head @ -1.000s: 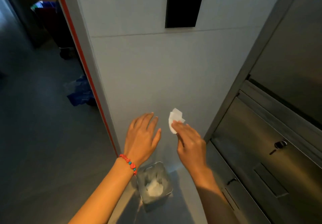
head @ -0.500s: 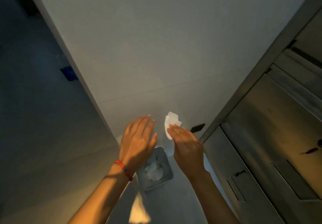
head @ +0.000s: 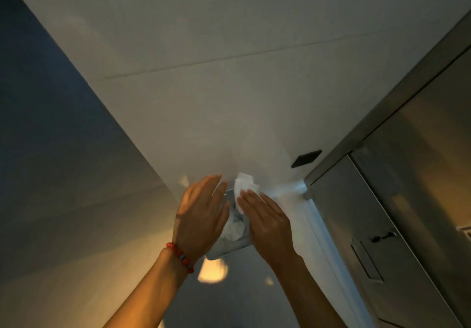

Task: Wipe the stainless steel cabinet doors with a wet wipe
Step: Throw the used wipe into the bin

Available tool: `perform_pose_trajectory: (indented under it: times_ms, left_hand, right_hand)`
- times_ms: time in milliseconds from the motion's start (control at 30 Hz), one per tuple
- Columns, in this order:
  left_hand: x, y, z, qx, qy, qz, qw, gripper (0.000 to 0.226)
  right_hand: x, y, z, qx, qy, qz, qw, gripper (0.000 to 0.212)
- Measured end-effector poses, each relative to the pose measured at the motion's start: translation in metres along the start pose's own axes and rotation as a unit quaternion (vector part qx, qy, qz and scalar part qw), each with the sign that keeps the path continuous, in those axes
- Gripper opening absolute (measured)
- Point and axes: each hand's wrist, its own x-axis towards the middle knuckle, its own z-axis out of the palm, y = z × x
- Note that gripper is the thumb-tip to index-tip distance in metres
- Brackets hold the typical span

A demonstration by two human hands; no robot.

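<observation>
A person's two hands reach out over a small metal bin (head: 230,250) that stands on the floor at the foot of a white wall (head: 229,72). The right hand (head: 267,219) holds a crumpled white wet wipe (head: 243,187) at its fingertips, the fingers (head: 248,197) lying nearly straight and close together with the wipe sticking out beyond them; the pinch itself is hidden under the hand. The wipe hangs above the far rim of the bin, just in front of the wall. The left hand (head: 201,215) is held flat beside it, fingers straight and together, gripping nothing, with the bin showing in the gap between the two hands. A red beaded bracelet (head: 181,256) with a few blue beads circles the left wrist. White crumpled tissue (head: 234,229) lies inside the bin. To the right stand the stainless steel cabinet doors (head: 382,225), well apart from the wipe, with a dark keyhole latch (head: 379,238) and a recessed handle (head: 367,262) on the nearer door. A small black plate (head: 306,158) is fixed low on the wall near the cabinet's frame. Warm light pools on the floor (head: 76,225) below the bin.
</observation>
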Motion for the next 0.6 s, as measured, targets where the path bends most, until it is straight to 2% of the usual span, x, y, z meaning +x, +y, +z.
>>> perform_pose_trajectory:
  times_ms: [67,300,600]
  left_hand:
    - [-0.007,-0.004,0.014,0.004,-0.005,-0.002,1.0,0.046]
    - [-0.021,-0.007,0.04,-0.011,-0.047,-0.036,0.998,0.065]
    - [-0.032,-0.013,0.056,-0.015,-0.068,-0.048,0.996,0.064]
  right_hand:
    - [-0.009,0.005,0.013,0.001,-0.009,-0.005,1.0,0.053]
    - [-0.03,0.021,0.045,-0.01,-0.016,0.001,1.0,0.054]
    - [-0.043,0.026,0.071,-0.011,-0.029,0.01,0.999,0.054]
